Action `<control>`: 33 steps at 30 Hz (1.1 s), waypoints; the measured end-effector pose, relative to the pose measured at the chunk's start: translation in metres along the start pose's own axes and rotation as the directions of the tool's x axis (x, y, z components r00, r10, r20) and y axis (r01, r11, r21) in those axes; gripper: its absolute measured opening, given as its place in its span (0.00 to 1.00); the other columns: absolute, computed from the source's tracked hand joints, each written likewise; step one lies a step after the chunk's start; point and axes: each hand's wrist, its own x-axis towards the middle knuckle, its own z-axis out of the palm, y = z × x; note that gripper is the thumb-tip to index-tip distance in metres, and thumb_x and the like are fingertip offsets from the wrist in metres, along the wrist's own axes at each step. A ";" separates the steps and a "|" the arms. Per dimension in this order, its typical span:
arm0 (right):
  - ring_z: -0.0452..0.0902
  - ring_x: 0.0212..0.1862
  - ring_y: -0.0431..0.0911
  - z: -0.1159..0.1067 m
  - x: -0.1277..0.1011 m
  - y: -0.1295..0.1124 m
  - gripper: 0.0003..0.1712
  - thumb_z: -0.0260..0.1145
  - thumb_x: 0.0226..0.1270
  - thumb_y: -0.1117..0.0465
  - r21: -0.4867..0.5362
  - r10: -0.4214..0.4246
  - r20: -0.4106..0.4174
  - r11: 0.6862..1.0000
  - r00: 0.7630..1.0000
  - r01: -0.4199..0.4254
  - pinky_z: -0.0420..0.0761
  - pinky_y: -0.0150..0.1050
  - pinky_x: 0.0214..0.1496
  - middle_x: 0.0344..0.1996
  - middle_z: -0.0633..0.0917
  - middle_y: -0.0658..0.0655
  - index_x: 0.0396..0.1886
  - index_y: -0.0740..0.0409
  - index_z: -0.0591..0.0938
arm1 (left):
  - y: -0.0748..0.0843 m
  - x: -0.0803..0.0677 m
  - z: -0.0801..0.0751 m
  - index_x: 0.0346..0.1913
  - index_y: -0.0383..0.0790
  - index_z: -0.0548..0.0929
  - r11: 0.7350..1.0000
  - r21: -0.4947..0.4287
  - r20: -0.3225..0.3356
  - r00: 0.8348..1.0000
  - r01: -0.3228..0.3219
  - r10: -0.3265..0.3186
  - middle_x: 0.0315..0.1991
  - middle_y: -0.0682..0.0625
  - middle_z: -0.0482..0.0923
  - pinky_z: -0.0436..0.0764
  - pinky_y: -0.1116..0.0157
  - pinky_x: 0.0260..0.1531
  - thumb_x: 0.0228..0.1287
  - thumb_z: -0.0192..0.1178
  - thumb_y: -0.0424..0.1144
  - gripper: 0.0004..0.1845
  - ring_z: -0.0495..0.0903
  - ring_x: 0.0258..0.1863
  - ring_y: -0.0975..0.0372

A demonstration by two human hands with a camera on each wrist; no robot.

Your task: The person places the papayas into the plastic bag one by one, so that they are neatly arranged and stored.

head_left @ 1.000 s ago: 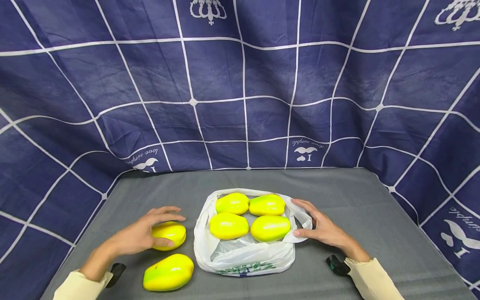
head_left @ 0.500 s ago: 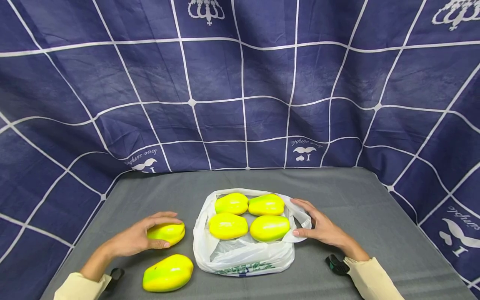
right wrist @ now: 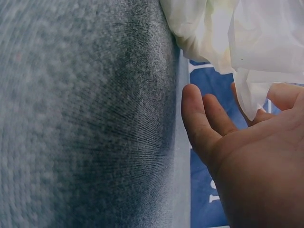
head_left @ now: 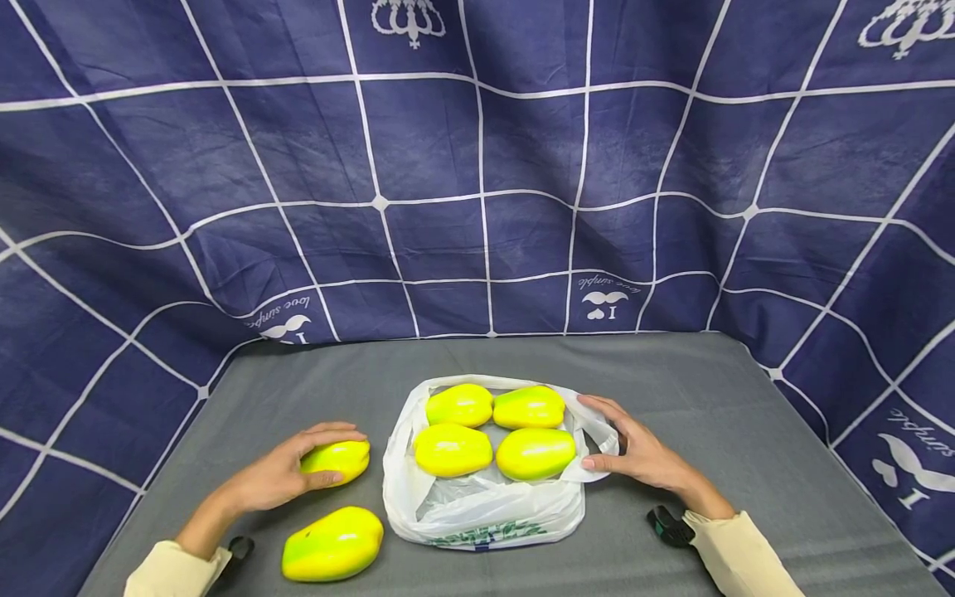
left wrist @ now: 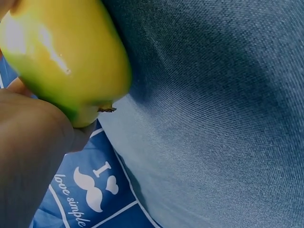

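Observation:
On the left of the grey table, my left hand [head_left: 279,471] grips a yellow-green papaya [head_left: 339,461], fingers over its far side and thumb along its near side. The left wrist view shows that papaya [left wrist: 71,57] close up, its stem end towards the camera. Just in front of it lies a second papaya [head_left: 332,545]. A white plastic bag [head_left: 496,521] stands with its mouth spread wide, several papayas [head_left: 453,450] inside. At the bag's right side, my right hand [head_left: 645,448] holds its handle between thumb and fingers; in the right wrist view, two fingers [right wrist: 197,111] stick out past the plastic.
The grey cloth-covered table [head_left: 716,398] runs back to a blue curtain [head_left: 522,166] with white grid lines. This curtain also hangs along the left and right sides. Dark straps [head_left: 669,526] sit at the wrists.
My left hand has come down from hovering with spread fingers to close round the papaya, which has shifted slightly. My right hand and the bag have stayed in place.

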 end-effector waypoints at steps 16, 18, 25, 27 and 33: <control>0.63 0.67 0.30 -0.001 0.000 -0.002 0.49 0.77 0.58 0.61 0.016 0.009 0.005 1.000 1.000 -0.009 0.72 0.25 0.63 0.73 0.64 0.61 0.77 0.57 0.62 | -0.002 -0.001 0.003 0.64 0.46 0.79 0.998 0.057 -0.048 0.998 -0.027 0.030 0.62 0.51 0.77 0.68 0.78 0.60 0.64 0.68 0.41 0.25 0.71 0.62 0.72; 0.63 0.67 0.30 -0.001 0.000 -0.002 0.49 0.77 0.58 0.61 0.018 0.010 0.004 1.000 1.000 -0.010 0.72 0.25 0.63 0.73 0.64 0.62 0.77 0.58 0.62 | -0.002 0.000 0.003 0.64 0.46 0.80 0.998 0.056 -0.048 0.998 -0.024 0.027 0.62 0.51 0.77 0.69 0.78 0.60 0.64 0.68 0.41 0.25 0.71 0.61 0.71; 0.63 0.67 0.30 0.000 0.000 -0.001 0.50 0.77 0.58 0.60 0.027 0.011 0.005 1.000 1.000 -0.011 0.72 0.25 0.63 0.73 0.64 0.62 0.77 0.58 0.62 | 0.000 0.000 0.004 0.64 0.46 0.80 0.995 0.082 -0.056 0.997 -0.050 0.054 0.60 0.51 0.77 0.72 0.75 0.58 0.64 0.68 0.40 0.25 0.73 0.59 0.69; 0.63 0.67 0.30 0.000 0.000 0.000 0.50 0.77 0.58 0.60 0.028 0.009 0.006 1.000 1.000 -0.009 0.72 0.25 0.63 0.73 0.64 0.62 0.77 0.58 0.62 | 0.000 0.000 0.004 0.64 0.47 0.80 0.994 0.093 -0.058 0.997 -0.051 0.057 0.60 0.51 0.77 0.72 0.74 0.57 0.64 0.68 0.40 0.25 0.73 0.58 0.69; 0.63 0.67 0.30 0.001 0.000 -0.001 0.49 0.77 0.58 0.60 0.020 0.004 0.003 1.000 1.000 -0.005 0.71 0.24 0.63 0.72 0.65 0.62 0.76 0.57 0.62 | 0.001 0.000 0.005 0.64 0.50 0.80 0.992 0.116 -0.071 0.996 -0.050 0.058 0.60 0.52 0.77 0.73 0.71 0.56 0.64 0.68 0.40 0.24 0.74 0.57 0.68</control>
